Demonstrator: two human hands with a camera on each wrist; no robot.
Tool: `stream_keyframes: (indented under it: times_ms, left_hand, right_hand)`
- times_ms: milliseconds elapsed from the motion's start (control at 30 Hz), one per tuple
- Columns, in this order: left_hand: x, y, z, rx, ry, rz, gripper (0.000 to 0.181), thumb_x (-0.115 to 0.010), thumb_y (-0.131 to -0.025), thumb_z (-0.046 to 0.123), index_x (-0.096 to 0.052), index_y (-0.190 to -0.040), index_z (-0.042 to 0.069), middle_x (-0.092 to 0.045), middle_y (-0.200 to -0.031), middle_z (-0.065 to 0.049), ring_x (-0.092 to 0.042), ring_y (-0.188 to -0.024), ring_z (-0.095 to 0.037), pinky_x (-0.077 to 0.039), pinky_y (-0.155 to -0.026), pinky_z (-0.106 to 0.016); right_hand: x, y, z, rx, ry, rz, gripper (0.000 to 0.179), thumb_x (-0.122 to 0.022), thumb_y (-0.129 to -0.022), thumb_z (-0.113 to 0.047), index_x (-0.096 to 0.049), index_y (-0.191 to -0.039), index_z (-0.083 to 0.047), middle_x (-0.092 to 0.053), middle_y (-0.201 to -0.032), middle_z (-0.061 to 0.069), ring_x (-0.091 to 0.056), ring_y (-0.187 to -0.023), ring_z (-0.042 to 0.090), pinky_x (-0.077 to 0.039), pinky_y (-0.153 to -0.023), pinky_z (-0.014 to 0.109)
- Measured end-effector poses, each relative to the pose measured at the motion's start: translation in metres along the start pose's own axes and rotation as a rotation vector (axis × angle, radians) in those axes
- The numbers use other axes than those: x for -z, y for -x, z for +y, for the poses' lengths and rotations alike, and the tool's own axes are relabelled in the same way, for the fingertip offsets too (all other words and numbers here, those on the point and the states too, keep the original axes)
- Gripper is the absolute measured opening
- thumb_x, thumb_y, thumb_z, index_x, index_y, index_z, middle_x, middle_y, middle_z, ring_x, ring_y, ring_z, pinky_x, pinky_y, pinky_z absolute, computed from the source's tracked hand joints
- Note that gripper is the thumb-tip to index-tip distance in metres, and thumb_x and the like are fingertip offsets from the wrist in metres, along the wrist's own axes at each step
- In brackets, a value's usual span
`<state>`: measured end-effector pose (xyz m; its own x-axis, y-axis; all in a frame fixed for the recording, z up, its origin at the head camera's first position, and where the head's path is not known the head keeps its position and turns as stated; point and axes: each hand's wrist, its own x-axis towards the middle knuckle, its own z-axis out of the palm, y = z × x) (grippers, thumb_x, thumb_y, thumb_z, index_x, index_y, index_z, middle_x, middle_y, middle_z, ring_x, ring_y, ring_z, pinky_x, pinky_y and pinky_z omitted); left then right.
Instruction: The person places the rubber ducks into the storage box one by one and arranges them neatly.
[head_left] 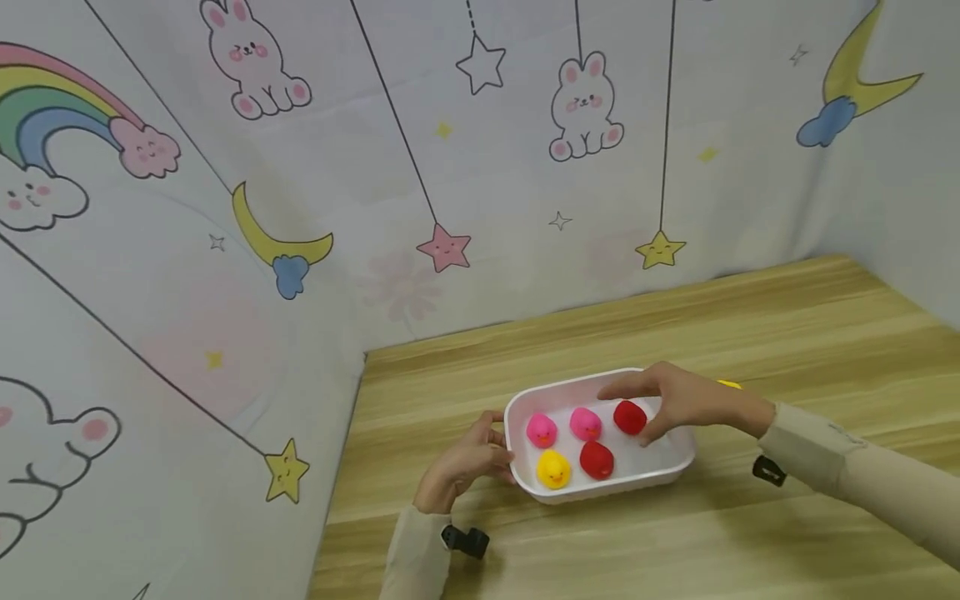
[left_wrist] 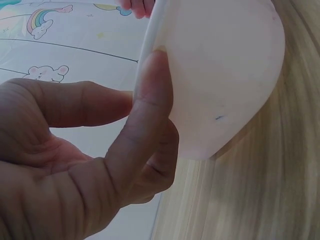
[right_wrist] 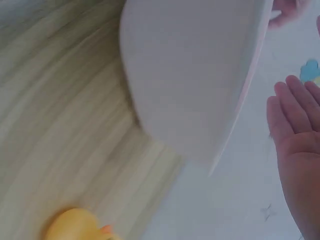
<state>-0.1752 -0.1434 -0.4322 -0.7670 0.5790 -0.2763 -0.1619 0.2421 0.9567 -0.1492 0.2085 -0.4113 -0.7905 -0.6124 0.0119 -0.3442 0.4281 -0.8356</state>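
Observation:
A white plastic tray point(head_left: 641, 462) holds several small rubber ducks. Two pink ducks point(head_left: 542, 431) sit at the back left, a yellow duck point(head_left: 553, 469) at the front left. One red duck point(head_left: 597, 460) lies in the front middle, and another red duck point(head_left: 630, 417) is farther back. My left hand point(head_left: 472, 457) pinches the tray's left end; the left wrist view has thumb and fingers on its rim. Over the tray's right part, my right hand point(head_left: 678, 396) spreads thumb and fingers beside the rear red duck. In the right wrist view its fingers point(right_wrist: 295, 110) are straight, holding nothing.
Another yellow duck point(right_wrist: 75, 226) lies on the wooden table point(head_left: 465, 358) outside the tray, partly hidden behind my right wrist in the head view. A white curtain point(head_left: 510, 192) with printed bunnies, stars and moons hangs behind and to the left of the table.

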Motion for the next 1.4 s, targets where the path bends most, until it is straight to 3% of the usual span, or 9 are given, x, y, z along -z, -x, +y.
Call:
stream_keyframes:
  times_ms: [200,433,567,700,767,900,1000,1133,1400]
  left_hand:
    - [0.0,0.0,0.0,-0.005,-0.018,-0.008,0.064,-0.054,-0.087,-0.011,-0.025,-0.144,-0.01,-0.051,-0.105,-0.028,-0.062,-0.068,-0.021,-0.066,-0.068,-0.04]
    - [-0.001,0.001,0.001,-0.006,-0.019,0.001,0.064,-0.055,-0.087,-0.01,-0.025,-0.144,-0.009,-0.051,-0.105,-0.026,-0.061,-0.068,-0.02,-0.066,-0.069,-0.041]
    - [0.0,0.004,-0.001,-0.005,-0.012,0.005,0.064,-0.055,-0.087,-0.01,-0.025,-0.143,-0.01,-0.05,-0.106,-0.027,-0.061,-0.068,-0.02,-0.066,-0.068,-0.039]
    - [0.002,0.006,-0.002,-0.004,-0.023,0.006,0.063,-0.055,-0.087,-0.01,-0.025,-0.142,-0.01,-0.05,-0.106,-0.028,-0.061,-0.068,-0.02,-0.066,-0.068,-0.04]
    - [0.002,0.005,-0.001,-0.007,-0.03,0.005,0.064,-0.055,-0.087,-0.01,-0.024,-0.143,-0.01,-0.05,-0.106,-0.028,-0.061,-0.068,-0.02,-0.066,-0.069,-0.041]
    - [0.0,0.002,0.0,-0.017,-0.027,-0.009,0.064,-0.055,-0.087,-0.009,-0.024,-0.143,-0.01,-0.05,-0.105,-0.027,-0.062,-0.068,-0.02,-0.066,-0.069,-0.042]
    - [0.001,0.002,0.0,-0.016,-0.022,-0.011,0.063,-0.054,-0.087,-0.01,-0.024,-0.142,-0.01,-0.05,-0.105,-0.027,-0.062,-0.067,-0.02,-0.066,-0.069,-0.042]
    - [0.002,0.002,0.0,-0.018,-0.016,-0.011,0.064,-0.055,-0.087,-0.011,-0.024,-0.143,-0.01,-0.05,-0.104,-0.027,-0.062,-0.067,-0.02,-0.066,-0.069,-0.042]
    - [0.0,0.003,0.001,-0.028,-0.016,-0.029,0.065,-0.054,-0.086,-0.011,-0.023,-0.143,-0.011,-0.052,-0.102,-0.026,-0.062,-0.066,-0.019,-0.066,-0.069,-0.041]
  right_hand:
    - [0.014,0.025,0.022,-0.01,-0.118,0.111,0.068,-0.082,-0.082,-0.01,-0.055,-0.142,0.001,-0.052,-0.145,0.025,-0.046,-0.134,0.046,-0.046,-0.106,0.061]
    - [0.029,0.055,0.046,0.062,-0.202,0.272,0.076,-0.08,-0.08,0.005,-0.044,-0.147,0.009,-0.05,-0.144,0.027,-0.054,-0.128,0.005,-0.053,-0.102,0.034]
    - [0.033,0.068,0.059,0.011,-0.232,0.365,0.081,-0.079,-0.08,0.006,-0.037,-0.149,0.011,-0.053,-0.146,0.013,-0.053,-0.125,-0.003,-0.05,-0.102,0.023]
    - [0.034,0.079,0.073,-0.076,-0.237,0.45,0.084,-0.079,-0.082,0.001,-0.032,-0.151,0.011,-0.045,-0.15,0.02,-0.051,-0.123,-0.008,-0.049,-0.1,0.019]
    - [0.035,0.084,0.078,-0.131,-0.2,0.492,0.085,-0.08,-0.083,-0.004,-0.032,-0.152,0.01,-0.041,-0.152,0.024,-0.05,-0.125,-0.005,-0.048,-0.1,0.016]
    - [0.039,0.093,0.081,-0.251,-0.035,0.567,0.087,-0.084,-0.083,-0.016,-0.036,-0.15,0.011,-0.041,-0.149,0.031,-0.049,-0.134,0.028,-0.047,-0.098,0.013]
    - [0.035,0.091,0.081,-0.329,0.143,0.597,0.088,-0.086,-0.081,-0.026,-0.042,-0.144,0.016,-0.047,-0.143,0.032,-0.048,-0.129,0.049,-0.052,-0.103,0.033]
    - [0.023,0.082,0.085,-0.369,0.298,0.645,0.083,-0.09,-0.075,-0.029,-0.053,-0.132,0.019,-0.057,-0.13,0.033,-0.057,-0.118,0.05,-0.045,-0.102,0.064]
    - [0.012,0.077,0.088,-0.353,0.368,0.688,0.073,-0.091,-0.071,-0.02,-0.059,-0.123,0.019,-0.063,-0.121,0.035,-0.06,-0.112,0.053,-0.048,-0.098,0.066]
